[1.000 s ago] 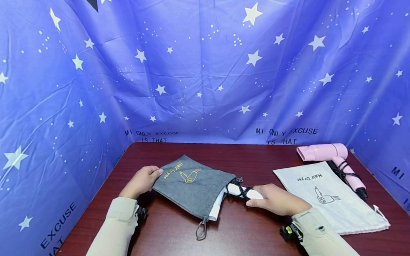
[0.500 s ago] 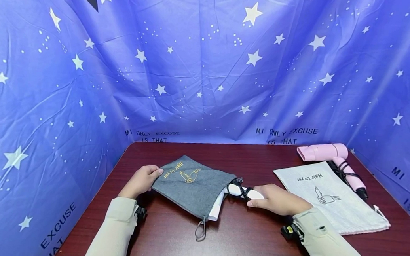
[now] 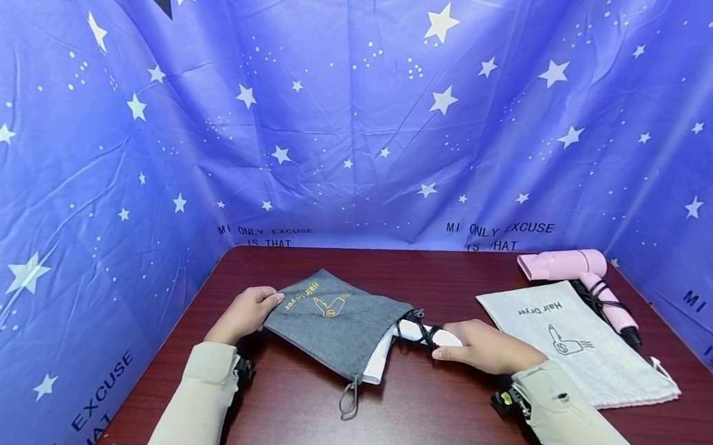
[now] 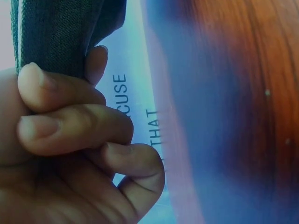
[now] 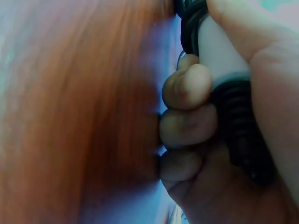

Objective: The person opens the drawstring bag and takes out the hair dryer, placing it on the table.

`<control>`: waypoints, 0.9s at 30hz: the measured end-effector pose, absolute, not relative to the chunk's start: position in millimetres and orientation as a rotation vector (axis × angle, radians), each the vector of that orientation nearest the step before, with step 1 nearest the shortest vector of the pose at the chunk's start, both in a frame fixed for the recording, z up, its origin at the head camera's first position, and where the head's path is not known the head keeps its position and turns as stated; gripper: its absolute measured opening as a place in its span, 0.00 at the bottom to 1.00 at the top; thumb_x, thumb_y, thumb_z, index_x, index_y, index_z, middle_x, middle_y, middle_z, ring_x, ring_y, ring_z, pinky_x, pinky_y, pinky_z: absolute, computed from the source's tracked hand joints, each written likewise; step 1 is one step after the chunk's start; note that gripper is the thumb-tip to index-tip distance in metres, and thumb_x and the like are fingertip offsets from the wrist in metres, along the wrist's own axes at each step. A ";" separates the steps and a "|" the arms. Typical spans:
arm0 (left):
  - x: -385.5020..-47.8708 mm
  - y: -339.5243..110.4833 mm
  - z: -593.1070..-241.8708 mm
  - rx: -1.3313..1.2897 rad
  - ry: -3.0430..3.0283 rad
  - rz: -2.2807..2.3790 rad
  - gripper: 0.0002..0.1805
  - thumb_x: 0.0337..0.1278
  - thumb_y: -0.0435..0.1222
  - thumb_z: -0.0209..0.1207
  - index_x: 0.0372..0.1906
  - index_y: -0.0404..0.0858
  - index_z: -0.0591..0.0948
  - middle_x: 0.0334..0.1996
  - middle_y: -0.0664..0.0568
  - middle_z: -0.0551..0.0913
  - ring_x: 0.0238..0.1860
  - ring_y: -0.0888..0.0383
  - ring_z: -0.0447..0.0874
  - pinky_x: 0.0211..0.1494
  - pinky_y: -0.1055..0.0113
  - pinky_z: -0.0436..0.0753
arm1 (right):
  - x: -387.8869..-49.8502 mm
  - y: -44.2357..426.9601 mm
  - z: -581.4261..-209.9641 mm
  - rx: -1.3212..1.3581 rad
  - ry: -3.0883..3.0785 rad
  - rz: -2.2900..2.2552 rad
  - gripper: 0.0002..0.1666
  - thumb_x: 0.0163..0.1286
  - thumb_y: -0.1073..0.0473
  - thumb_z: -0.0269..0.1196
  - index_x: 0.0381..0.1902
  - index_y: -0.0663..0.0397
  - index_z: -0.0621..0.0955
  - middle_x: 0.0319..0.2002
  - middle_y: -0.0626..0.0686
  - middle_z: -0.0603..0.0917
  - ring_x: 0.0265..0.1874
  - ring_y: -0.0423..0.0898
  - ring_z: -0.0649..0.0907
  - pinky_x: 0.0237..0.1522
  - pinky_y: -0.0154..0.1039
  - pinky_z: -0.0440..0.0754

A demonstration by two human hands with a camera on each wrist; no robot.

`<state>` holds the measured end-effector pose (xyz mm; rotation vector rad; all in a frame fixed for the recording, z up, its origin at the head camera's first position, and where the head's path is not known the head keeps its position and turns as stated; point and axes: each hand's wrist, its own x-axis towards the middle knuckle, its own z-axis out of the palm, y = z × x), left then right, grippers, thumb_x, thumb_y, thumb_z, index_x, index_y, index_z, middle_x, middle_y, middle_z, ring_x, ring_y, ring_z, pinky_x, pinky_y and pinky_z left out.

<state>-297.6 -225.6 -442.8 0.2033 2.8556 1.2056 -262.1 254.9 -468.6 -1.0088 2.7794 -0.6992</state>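
A dark grey drawstring bag (image 3: 337,328) with a yellow hair dryer print is held between both hands, its mouth facing right. At its left corner the left hand (image 3: 244,316) pinches the cloth between thumb and fingers; the left wrist view shows the bag's cloth (image 4: 58,35) in that grip. From the mouth sticks the handle of a white hair dryer (image 3: 412,332), its black cord wound round it. The right hand (image 3: 487,347) grips the handle's end, fingers curled round it beside the black cord sleeve (image 5: 240,126). The rest of this dryer is hidden inside the bag.
On the right of the dark red table (image 3: 417,423) lies a white drawstring bag (image 3: 548,325) with a black hair dryer print. Behind it rests a pink hair dryer (image 3: 567,265), cord wrapped on its handle. Blue star-patterned curtains (image 3: 352,112) stand round the table.
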 end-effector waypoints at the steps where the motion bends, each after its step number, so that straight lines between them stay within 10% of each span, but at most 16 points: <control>1: -297.6 -226.0 -442.9 0.204 2.856 1.205 0.14 0.77 0.44 0.56 0.35 0.41 0.82 0.24 0.53 0.73 0.17 0.55 0.75 0.26 0.61 0.78 | -261.9 255.0 -468.2 -1.005 2.776 -0.702 0.17 0.73 0.33 0.61 0.33 0.34 0.77 0.25 0.33 0.73 0.29 0.32 0.75 0.37 0.34 0.75; 27: -298.5 -230.4 -439.3 0.368 2.933 1.131 0.13 0.78 0.44 0.56 0.35 0.44 0.82 0.18 0.54 0.73 0.13 0.57 0.73 0.22 0.61 0.76 | -260.5 259.0 -462.4 -1.014 2.744 -0.731 0.15 0.74 0.35 0.62 0.34 0.33 0.77 0.27 0.33 0.74 0.32 0.33 0.76 0.39 0.35 0.76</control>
